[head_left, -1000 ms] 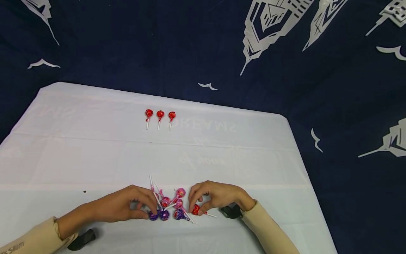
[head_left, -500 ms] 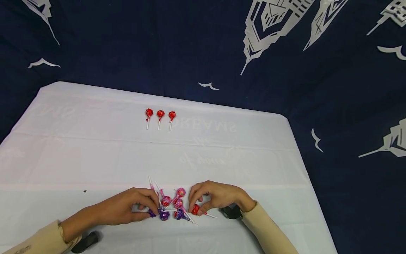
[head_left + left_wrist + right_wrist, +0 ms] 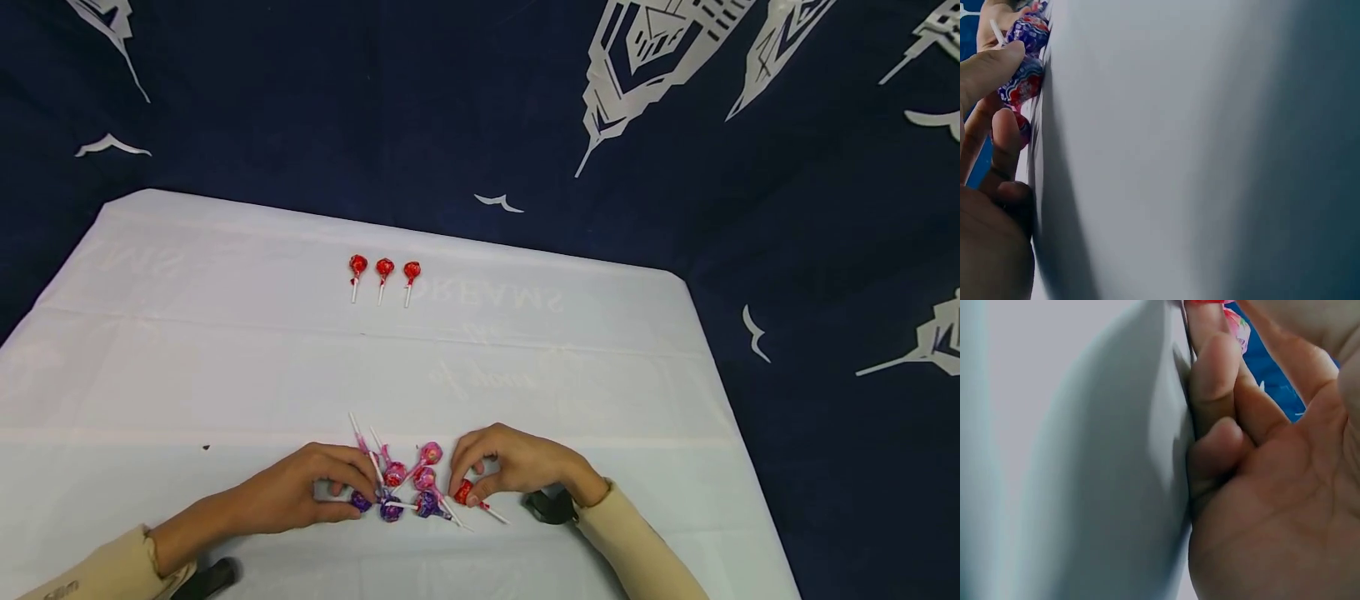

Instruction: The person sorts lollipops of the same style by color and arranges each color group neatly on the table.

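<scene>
Near the table's front, my left hand pinches a purple-wrapped lollipop between thumb and fingers. In the left wrist view the thumb lies against its wrapper. My right hand holds a red lollipop at the right side of the pile, its white stick pointing right. Between the hands lie two more purple lollipops, one in the middle and one to its right. Behind them are pink lollipops with crossing sticks. In the right wrist view, a pink wrapper shows past the fingers.
Three red lollipops stand in a row farther back, sticks toward me. A white cloth covers the table, with a small dark speck at left. Dark blue fabric with white prints lies beyond the table edge.
My left fingers have closed in around the left purple lollipop, and a nearby white stick has swung toward me. The red lollipop's stick has tilted slightly toward me. The head view has shifted a little.
</scene>
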Action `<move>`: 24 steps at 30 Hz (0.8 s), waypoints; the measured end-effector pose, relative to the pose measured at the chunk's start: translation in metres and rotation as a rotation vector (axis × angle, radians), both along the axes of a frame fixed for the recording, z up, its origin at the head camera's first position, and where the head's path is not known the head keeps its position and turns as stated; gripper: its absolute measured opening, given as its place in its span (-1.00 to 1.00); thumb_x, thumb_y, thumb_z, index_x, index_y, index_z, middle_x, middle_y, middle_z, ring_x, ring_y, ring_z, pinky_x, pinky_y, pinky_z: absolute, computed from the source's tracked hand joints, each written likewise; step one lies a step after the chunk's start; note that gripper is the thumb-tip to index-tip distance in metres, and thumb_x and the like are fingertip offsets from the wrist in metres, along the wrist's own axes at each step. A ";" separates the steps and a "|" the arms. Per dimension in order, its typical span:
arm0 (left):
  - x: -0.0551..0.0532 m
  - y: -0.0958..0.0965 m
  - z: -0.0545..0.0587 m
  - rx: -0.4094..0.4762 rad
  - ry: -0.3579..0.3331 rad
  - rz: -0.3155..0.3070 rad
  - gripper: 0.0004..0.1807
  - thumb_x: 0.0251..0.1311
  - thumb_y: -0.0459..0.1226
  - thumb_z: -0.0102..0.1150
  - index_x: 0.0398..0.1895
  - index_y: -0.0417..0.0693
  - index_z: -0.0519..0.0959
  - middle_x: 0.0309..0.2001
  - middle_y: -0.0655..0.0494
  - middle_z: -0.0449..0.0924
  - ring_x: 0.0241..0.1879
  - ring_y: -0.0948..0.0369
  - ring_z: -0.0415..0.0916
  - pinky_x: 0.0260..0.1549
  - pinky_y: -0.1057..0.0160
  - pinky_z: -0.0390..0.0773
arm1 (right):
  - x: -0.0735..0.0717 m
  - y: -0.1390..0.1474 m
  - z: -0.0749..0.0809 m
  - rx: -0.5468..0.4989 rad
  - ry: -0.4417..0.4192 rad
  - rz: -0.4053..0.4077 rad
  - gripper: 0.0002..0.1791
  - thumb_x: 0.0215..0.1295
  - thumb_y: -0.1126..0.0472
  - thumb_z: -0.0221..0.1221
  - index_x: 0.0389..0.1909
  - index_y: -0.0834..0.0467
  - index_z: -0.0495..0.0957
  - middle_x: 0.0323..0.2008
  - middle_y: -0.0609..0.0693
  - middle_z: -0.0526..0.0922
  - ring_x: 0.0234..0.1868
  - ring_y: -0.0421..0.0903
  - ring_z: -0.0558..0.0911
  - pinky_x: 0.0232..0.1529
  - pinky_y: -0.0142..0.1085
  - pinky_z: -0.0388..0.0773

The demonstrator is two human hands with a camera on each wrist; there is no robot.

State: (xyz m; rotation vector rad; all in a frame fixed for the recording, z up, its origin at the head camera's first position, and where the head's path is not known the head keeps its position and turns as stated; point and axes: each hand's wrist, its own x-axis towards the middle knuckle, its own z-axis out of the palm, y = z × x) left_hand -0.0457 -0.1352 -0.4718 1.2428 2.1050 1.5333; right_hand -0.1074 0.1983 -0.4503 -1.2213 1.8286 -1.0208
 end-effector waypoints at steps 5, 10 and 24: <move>-0.001 -0.002 -0.002 0.032 -0.092 -0.013 -0.81 0.17 -0.29 0.41 -0.14 0.05 0.74 -0.06 0.13 0.68 -0.28 0.29 0.54 -0.42 0.42 0.54 | -0.002 -0.001 0.003 -0.013 0.034 -0.014 -0.82 0.24 0.22 0.37 -0.14 0.05 0.73 -0.12 -0.14 0.72 -0.28 -0.26 0.53 -0.28 -0.48 0.49; -0.005 -0.003 0.000 0.047 -0.180 -0.041 -0.81 0.17 -0.29 0.41 -0.13 0.00 0.73 -0.06 0.07 0.69 -0.32 0.29 0.54 -0.42 0.39 0.56 | -0.014 0.001 0.006 -0.021 0.003 -0.059 -0.83 0.28 0.23 0.35 -0.12 0.06 0.72 -0.13 -0.13 0.72 -0.36 -0.32 0.42 -0.36 -0.48 0.37; -0.003 -0.005 0.002 0.037 -0.298 -0.068 -0.81 0.20 -0.30 0.38 -0.11 0.02 0.73 -0.02 0.04 0.69 -0.31 0.25 0.50 -0.39 0.40 0.52 | -0.086 -0.011 0.010 0.009 -0.052 -0.524 -0.78 0.21 0.29 0.39 -0.11 0.16 0.74 -0.51 -0.01 0.48 -0.55 -0.18 0.27 -0.47 -0.39 0.22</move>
